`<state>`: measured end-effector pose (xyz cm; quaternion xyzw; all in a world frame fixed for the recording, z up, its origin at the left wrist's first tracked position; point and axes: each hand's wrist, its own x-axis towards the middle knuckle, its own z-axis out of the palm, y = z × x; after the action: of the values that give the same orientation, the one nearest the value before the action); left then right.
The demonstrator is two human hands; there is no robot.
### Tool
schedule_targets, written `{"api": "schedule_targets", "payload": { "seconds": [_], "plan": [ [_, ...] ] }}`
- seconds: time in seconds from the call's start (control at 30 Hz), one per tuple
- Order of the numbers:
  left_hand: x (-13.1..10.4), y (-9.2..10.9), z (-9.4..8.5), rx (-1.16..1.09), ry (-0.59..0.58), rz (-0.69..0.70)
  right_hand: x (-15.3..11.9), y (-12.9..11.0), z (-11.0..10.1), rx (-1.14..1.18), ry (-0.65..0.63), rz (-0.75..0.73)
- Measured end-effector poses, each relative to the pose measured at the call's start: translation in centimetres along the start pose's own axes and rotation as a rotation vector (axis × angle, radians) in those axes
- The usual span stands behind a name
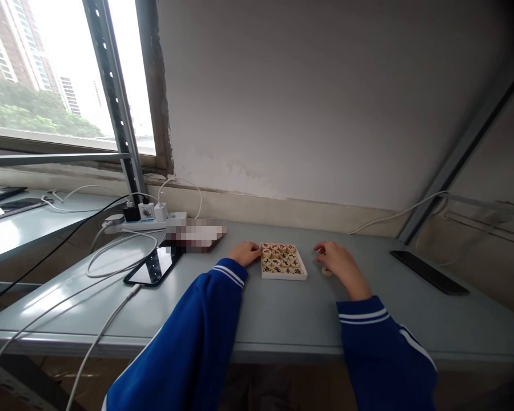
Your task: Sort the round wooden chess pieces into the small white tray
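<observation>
A white square box [285, 275] on the grey table holds rows of round wooden pieces [276, 262] marked with red and black characters. At its left edge is my left hand [244, 253], fingers together against the box's side. To the right of the box, apart from it, my right hand [334, 260] hovers over the tabletop with its fingers spread and nothing visible between them. A round wooden piece [326, 272] lies under that hand, partly hidden by it.
Left of the box, a phone [155, 265] is plugged into a white cable, near a partly blurred reddish item [205, 238]. Behind them stands a power strip [177, 216] with chargers. A dark flat object [428, 272] lies at the right. The wall borders the table's back.
</observation>
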<state>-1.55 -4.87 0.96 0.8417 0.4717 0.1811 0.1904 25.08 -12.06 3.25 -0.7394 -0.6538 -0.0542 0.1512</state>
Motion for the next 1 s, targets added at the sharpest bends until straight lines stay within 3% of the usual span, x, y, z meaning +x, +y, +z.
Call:
{"api": "schedule_targets", "payload": {
  "seconds": [0.2,0.3,0.4,0.53,1.0],
  "plan": [
    [0.0,0.1,0.0,-0.001,-0.008,-0.028,-1.5,2.2,-0.1,0.064,-0.199,0.019],
    [-0.2,0.4,-0.2,0.001,-0.012,-0.034,-0.9,0.6,-0.4,0.211,-0.16,-0.096],
    [-0.2,0.6,-0.3,0.008,-0.021,-0.046,0.3,-3.0,-0.2,0.392,-0.056,-0.227],
    [-0.1,0.4,-0.1,0.017,-0.006,-0.042,0.5,-6.3,1.0,0.341,0.038,-0.294],
    [-0.2,0.5,-0.1,0.014,0.005,-0.038,0.5,-6.2,2.4,0.382,0.054,-0.319]
  ]
}}
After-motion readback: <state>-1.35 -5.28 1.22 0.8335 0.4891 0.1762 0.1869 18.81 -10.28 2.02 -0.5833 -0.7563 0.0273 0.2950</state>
